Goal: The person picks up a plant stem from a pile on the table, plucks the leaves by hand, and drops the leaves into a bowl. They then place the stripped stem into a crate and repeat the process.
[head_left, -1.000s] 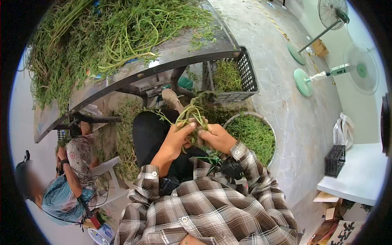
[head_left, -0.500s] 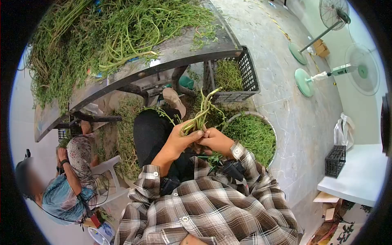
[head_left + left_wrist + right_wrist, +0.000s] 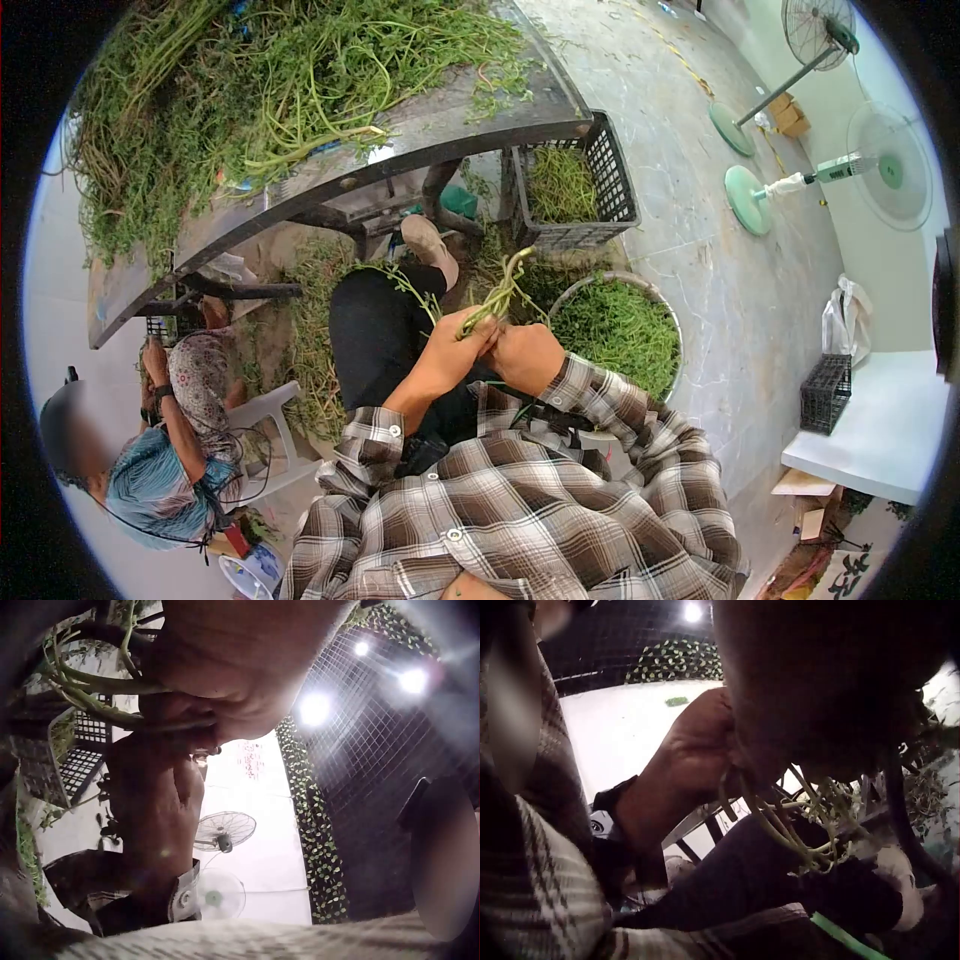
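A small bunch of green leafy stems [image 3: 508, 284] sticks up from my left hand [image 3: 448, 355], whose fingers and thumb grip it over my lap. Right against it, my right hand [image 3: 530, 358] is curled round the lower part of the bunch, its fingertips hidden from the head view. The left wrist view shows thick bent stems [image 3: 105, 712] coming out between the two hands. In the right wrist view, thin stems [image 3: 769, 825] loop down beneath the hands.
A table [image 3: 420, 128] bears a large heap of greens [image 3: 290, 80]. Beyond my knees stand a black crate [image 3: 610, 190] of stems and a round tub [image 3: 678, 345] of leafy tips. Another person [image 3: 165, 480] sits at left. Two fans [image 3: 748, 200] stand at right.
The bunch went from crumpled between both hands to standing upright, then tilted lower and to the right. My right hand has turned over into a closer curl beside the left.
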A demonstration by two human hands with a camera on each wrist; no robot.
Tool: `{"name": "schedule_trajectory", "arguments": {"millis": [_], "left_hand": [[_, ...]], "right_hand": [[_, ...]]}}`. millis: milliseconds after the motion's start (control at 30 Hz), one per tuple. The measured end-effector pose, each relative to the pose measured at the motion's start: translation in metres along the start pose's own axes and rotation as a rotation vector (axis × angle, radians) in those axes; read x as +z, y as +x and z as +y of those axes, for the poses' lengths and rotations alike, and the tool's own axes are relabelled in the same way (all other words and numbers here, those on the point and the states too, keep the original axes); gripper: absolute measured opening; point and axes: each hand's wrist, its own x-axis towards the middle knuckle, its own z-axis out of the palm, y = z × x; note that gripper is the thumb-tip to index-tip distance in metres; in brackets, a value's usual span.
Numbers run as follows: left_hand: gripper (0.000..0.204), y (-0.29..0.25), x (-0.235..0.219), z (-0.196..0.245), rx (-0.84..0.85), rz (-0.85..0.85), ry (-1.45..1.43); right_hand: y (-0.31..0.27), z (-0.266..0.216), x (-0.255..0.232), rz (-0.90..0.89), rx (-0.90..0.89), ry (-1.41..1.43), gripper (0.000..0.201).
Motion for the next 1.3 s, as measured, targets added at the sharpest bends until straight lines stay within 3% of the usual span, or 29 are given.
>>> {"name": "schedule_trajectory", "arguments": {"millis": [33, 67, 167, 200, 233, 267, 333, 400, 433, 567, 600, 667, 700, 767, 833, 900, 933, 1000, 1033, 1167, 1300], "left_hand": [[0.028, 0.002, 0.001, -0.008, 0.011, 0.010, 0.018], [0.028, 0.003, 0.001, -0.009, 0.014, 0.011, 0.020], [0.024, -0.002, 0.001, -0.001, 0.039, -0.014, 0.442], [0.024, -0.005, 0.001, -0.001, 0.038, -0.013, 0.445], [0.023, -0.007, 0.001, -0.001, 0.039, -0.037, 0.470], [0.022, -0.008, 0.001, -0.002, 0.041, -0.059, 0.494], [0.023, -0.007, -0.007, -0.004, 0.109, 0.019, 0.442], [0.027, -0.005, -0.017, 0.000, 0.053, 0.028, 0.060], [0.027, -0.010, -0.017, 0.015, -0.040, 0.035, -0.136], [0.017, -0.011, -0.031, 0.025, 0.017, 0.076, -0.530], [0.017, -0.012, -0.033, 0.029, 0.018, 0.069, -0.528], [0.029, -0.017, -0.034, 0.043, 0.053, 0.145, -0.648], [0.024, -0.019, -0.037, 0.047, 0.068, 0.118, -0.724], [0.027, -0.020, -0.039, 0.049, 0.080, 0.108, -0.809], [0.032, -0.019, -0.037, 0.053, 0.118, 0.092, -0.887], [0.033, -0.018, -0.037, 0.057, 0.159, 0.063, -0.941], [0.033, -0.018, -0.037, 0.059, 0.199, 0.039, -0.997], [0.033, -0.021, -0.038, 0.065, 0.228, 0.034, -1.036], [0.033, -0.022, -0.039, 0.067, 0.253, 0.016, -1.117], [0.032, -0.026, -0.046, 0.066, 0.326, -0.036, -1.276], [0.031, -0.025, -0.044, 0.062, 0.309, -0.039, -1.367]], "right_hand": [[-0.001, 0.000, -0.006, -0.126, -0.030, -0.103, 0.010], [-0.001, 0.001, -0.009, -0.124, -0.033, -0.105, 0.010], [-0.001, 0.013, -0.015, -0.272, -0.106, -0.265, 0.009], [-0.002, 0.027, -0.013, -0.328, -0.118, -0.278, 0.009], [-0.001, 0.038, -0.009, -0.360, -0.002, -0.273, 0.010], [-0.007, 0.050, -0.013, -0.340, -0.036, -0.267, 0.009], [-0.013, 0.058, -0.022, -0.236, 0.107, -0.256, 0.008], [-0.021, 0.063, -0.034, -0.238, 0.251, -0.229, 0.011], [-0.033, 0.073, -0.028, -0.016, 0.222, -0.200, 0.010], [-0.085, 0.131, -0.005, -0.091, 0.586, -0.330, 0.012], [-0.098, 0.142, -0.007, -0.280, 0.726, -0.311, 0.018], [-0.132, 0.151, -0.002, -0.270, 0.693, -0.419, 0.027], [-0.130, 0.147, -0.005, -0.271, 0.694, -0.418, 0.027], [-0.127, 0.136, -0.007, -0.084, 0.655, -0.189, 0.034], [-0.109, 0.129, 0.004, -0.014, 0.543, 0.028, 0.033], [-0.079, 0.097, 0.000, -0.079, 0.430, 0.223, 0.033], [-0.075, 0.097, 0.025, 0.018, 0.294, 0.265, 0.035], [-0.045, 0.058, 0.023, -0.047, 0.220, 0.391, 0.044], [-0.035, 0.044, 0.020, -0.025, 0.078, 0.451, 0.057], [0.000, 0.007, 0.028, 0.146, 0.080, 0.431, 0.070], [0.030, -0.013, 0.017, 0.267, 0.035, 0.648, 0.080]]}}
